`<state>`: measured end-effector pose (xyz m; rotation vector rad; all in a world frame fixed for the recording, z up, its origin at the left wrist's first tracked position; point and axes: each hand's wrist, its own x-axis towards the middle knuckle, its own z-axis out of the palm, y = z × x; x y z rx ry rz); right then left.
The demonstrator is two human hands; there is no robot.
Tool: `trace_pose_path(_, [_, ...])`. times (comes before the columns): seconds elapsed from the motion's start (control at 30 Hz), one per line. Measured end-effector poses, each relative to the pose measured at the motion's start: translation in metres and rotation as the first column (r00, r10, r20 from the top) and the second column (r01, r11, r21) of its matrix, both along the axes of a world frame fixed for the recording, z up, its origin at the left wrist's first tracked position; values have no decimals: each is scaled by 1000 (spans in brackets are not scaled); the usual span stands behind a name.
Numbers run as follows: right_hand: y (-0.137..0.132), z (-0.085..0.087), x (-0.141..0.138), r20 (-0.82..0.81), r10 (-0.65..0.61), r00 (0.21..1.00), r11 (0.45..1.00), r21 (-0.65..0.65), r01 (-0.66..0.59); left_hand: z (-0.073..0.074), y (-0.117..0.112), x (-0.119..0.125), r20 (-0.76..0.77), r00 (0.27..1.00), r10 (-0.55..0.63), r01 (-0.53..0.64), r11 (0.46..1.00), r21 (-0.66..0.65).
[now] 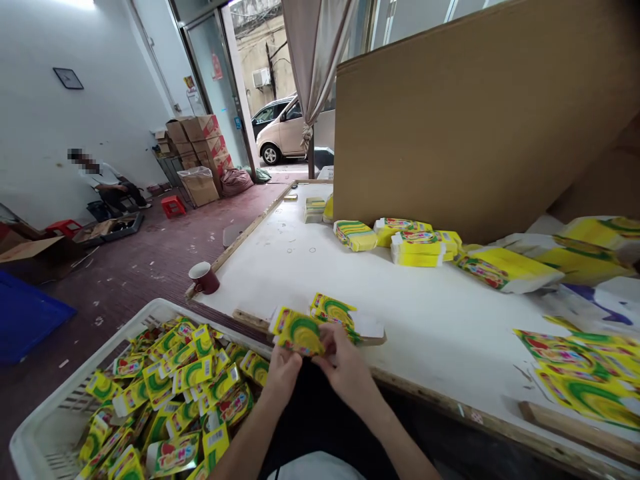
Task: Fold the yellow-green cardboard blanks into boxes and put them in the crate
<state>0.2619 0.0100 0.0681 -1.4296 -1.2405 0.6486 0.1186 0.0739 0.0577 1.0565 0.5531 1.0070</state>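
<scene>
My left hand point(281, 375) and my right hand point(345, 367) meet at the near edge of the white table point(440, 320). Both are closed on a small yellow and green printed carton point(299, 331), held just above the table's wooden rim. A second flat carton point(334, 310) lies on the table right behind it. To my lower left a white plastic crate point(55, 427) holds several folded cartons point(185, 387) of the same print.
A dark red mug point(204, 277) stands at the table's left corner. Stacks of flat cartons point(417, 247) line a big cardboard sheet point(475, 113) at the back; more point(585, 377) lie at right. A seated person point(107, 183) and cardboard boxes point(203, 143) are across the room.
</scene>
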Motion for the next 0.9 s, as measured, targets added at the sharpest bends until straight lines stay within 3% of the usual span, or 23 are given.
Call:
trace_pose_path(0.07, [-9, 5, -20, -204, 173, 964, 985, 54, -166, 10, -3, 17, 219, 968, 124, -74, 972, -221])
trace_pose_path(0.13, [-15, 8, -33, -407, 343, 846, 939, 143, -312, 21, -3, 26, 347, 914, 211, -90, 939, -332])
trace_pose_path(0.2, [-17, 9, -38, -503, 454, 735, 889, 198, -413, 28, -1, 28, 378, 888, 262, -141, 937, -320])
trace_pose_path(0.27, [-15, 6, -39, -492, 429, 758, 901, 166, -402, 24, -1, 26, 300, 905, 301, -223, 937, -269])
trace_pose_path(0.4, [-6, -4, -29, -372, 149, 916, 989, 58, -137, -1, -6, 19, 140, 965, 223, -194, 962, -192])
trace_pose_path(0.5, [-7, -9, -14, -266, 138, 954, 990, 77, -122, -9, -7, 11, 33, 976, 213, -209, 973, -101])
trace_pose_path(0.63, [-14, -6, 11, 57, 42, 997, 988, 148, -50, 8, 6, -8, -225, 959, 171, -151, 983, 103])
trace_pose_path(0.77, [-24, 2, 26, 434, -118, 893, 978, 208, 29, 34, 17, -32, -352, 926, 133, 4, 931, 365])
trace_pose_path(0.83, [-28, 5, 24, 565, -82, 821, 974, 219, -53, 43, 14, -36, -513, 852, 108, 159, 879, 450])
trace_pose_path(0.9, [-30, 7, 16, 588, -74, 806, 959, 262, -104, 48, 5, -31, -680, 732, 45, 346, 835, 428])
